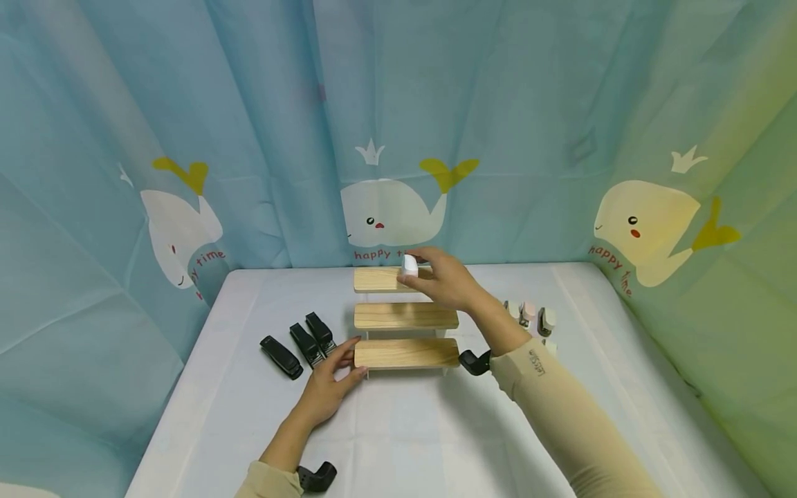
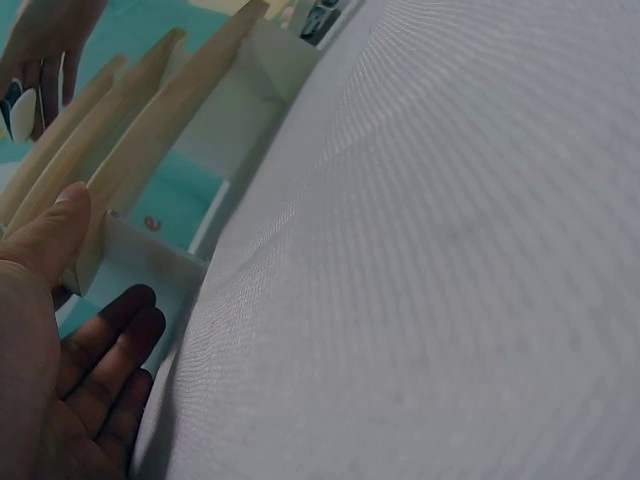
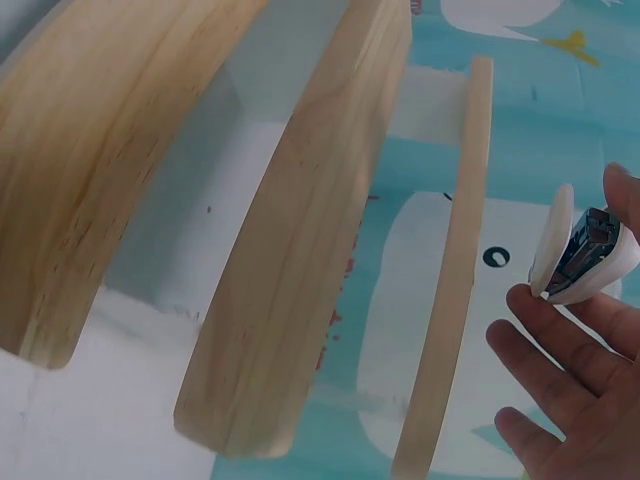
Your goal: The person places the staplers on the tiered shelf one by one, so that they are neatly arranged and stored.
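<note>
A beige sleeve [image 1: 579, 422] fills the near foreground as a person works at a white-clothed worktop [image 1: 411, 429] before a whale-print curtain [image 1: 398, 138]. The right hand [image 1: 445, 280] reaches over a three-step wooden riser [image 1: 406, 316], pinching a small white stapler [image 1: 409, 265] between thumb and fingertips just above the left part of the top step; the right wrist view shows the stapler [image 3: 578, 250] with its metal underside exposed, held at its sides and not yet touching the wood. The left hand [image 1: 333, 384] rests with fingers relaxed and straight against the left end of the lowest step, thumb on the wood, holding nothing. Three black staplers [image 1: 299, 344] lie in a row just left of the riser; a few pale ones [image 1: 535, 318] stand to its right, partly hidden behind the forearm. Black camera mounts show at both wrists. The white stapler looks light and rigid, with a smooth plastic shell that could slip, so a pinch across its flat sides near the middle seems the safest hold; its hinged top may open if taken by the tip.
</note>
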Demonstrator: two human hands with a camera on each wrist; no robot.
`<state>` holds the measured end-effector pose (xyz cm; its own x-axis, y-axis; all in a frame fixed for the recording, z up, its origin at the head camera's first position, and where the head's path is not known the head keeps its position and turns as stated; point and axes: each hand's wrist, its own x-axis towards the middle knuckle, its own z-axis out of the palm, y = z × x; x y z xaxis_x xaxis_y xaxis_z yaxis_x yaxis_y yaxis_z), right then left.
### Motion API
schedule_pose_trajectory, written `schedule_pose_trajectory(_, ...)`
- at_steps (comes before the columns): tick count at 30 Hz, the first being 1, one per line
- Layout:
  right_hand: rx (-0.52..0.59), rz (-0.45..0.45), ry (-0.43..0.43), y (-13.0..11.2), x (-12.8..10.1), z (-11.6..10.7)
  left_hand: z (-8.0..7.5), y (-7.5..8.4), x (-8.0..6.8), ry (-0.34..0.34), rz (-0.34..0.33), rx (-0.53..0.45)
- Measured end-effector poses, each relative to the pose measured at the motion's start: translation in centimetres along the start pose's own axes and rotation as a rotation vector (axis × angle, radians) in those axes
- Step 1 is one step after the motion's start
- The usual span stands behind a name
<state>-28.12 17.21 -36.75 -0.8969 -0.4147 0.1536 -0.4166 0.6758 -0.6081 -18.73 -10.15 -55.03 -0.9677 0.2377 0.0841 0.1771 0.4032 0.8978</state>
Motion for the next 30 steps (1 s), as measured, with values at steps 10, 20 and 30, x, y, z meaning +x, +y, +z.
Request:
schedule_pose_trajectory(10, 0.019, 0.006, -0.014, -1.0, 0.5, 0.9, 0.1, 0.0, 0.0, 0.002, 0.016, -0.007)
schedule_pose_trajectory(20, 0.014, -0.031, -0.027, -1.7, 1.2, 2.0, 0.3, -0.1, -0.3, 0.018, 0.013, 0.008)
schedule_pose_trajectory(30, -0.002, -0.033, -0.020, -2.3, 1.9, 2.8, 0.2, 0.0, -0.1, 0.014, 0.036, 0.009)
